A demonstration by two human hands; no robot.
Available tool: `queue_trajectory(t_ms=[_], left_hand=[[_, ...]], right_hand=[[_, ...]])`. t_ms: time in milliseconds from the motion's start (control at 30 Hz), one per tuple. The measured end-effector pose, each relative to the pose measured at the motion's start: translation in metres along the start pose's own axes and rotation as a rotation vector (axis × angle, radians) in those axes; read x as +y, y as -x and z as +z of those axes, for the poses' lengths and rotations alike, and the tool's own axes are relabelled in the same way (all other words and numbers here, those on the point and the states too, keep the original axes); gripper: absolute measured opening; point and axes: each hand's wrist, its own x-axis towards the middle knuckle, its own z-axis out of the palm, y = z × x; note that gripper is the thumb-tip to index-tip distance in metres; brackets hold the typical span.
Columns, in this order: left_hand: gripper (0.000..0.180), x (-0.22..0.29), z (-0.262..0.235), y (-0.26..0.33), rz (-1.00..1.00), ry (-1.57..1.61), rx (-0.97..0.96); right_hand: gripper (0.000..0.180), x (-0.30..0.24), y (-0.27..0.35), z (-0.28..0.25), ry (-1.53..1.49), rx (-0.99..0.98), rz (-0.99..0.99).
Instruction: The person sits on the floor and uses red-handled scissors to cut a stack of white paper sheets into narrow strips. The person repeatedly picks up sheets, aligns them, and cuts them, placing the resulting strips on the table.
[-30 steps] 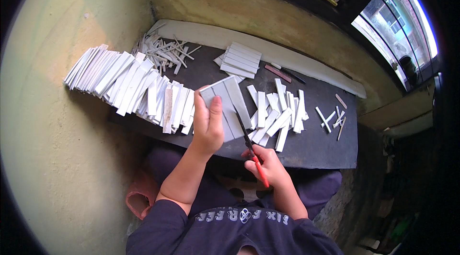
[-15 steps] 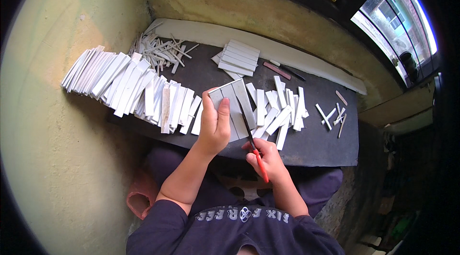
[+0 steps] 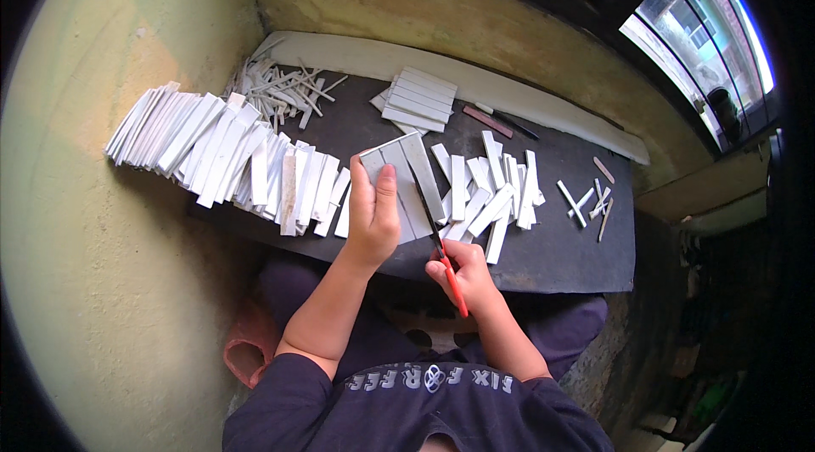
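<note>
My left hand (image 3: 373,216) grips a pale grey-white sheet (image 3: 408,200), thumb on its face, fingers behind. Dark lines divide the sheet lengthwise. My right hand (image 3: 472,272) is closed around red-handled scissors (image 3: 452,275). Their dark blades run up into the sheet near its right side. Along that cut, a narrow strip (image 3: 425,165) leans away from the rest, with a thin gap between them. Just right of the sheet lies a loose heap of cut white strips (image 3: 488,213). Left of my left hand, a long row of white strips (image 3: 225,146) stands packed close and leaning.
A dark low table (image 3: 586,261) stretches before me. Towards its back lie thin offcuts (image 3: 280,87), a stack of lined white sheets (image 3: 420,98), a brownish strip (image 3: 487,122) and a dark pen-like stick (image 3: 516,125). Small slivers (image 3: 580,206) lie at right. A long white board (image 3: 356,51) borders the wall.
Both hands have shifted slightly left with the sheet and scissors. The strip at the sheet's right side now stands farther apart from it along the cut.
</note>
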Motion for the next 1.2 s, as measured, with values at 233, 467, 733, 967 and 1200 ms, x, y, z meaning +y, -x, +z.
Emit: queue_trajectory(t_ms=[233,467,733,967,1200], left_hand=[[0.025,-0.008,-0.002,-0.001,0.001,0.012,0.011],[0.019,-0.006,-0.002,-0.004,-0.005,0.028,0.044],[0.020,-0.005,-0.002,-0.004,-0.013,0.020,0.023],[0.020,-0.008,0.011,0.013,-0.075,-0.034,-0.101],[0.018,-0.008,0.011,0.014,-0.083,-0.025,-0.095]], right_hand=[[0.047,0.002,-0.006,-0.001,0.003,0.009,-0.020],[0.050,0.006,-0.008,0.003,0.002,0.026,-0.013],[0.040,-0.002,-0.004,-0.004,-0.013,-0.076,0.062],[0.030,-0.012,-0.001,-0.011,-0.113,-0.094,0.072],[0.030,-0.009,-0.001,-0.007,-0.116,-0.032,0.058]])
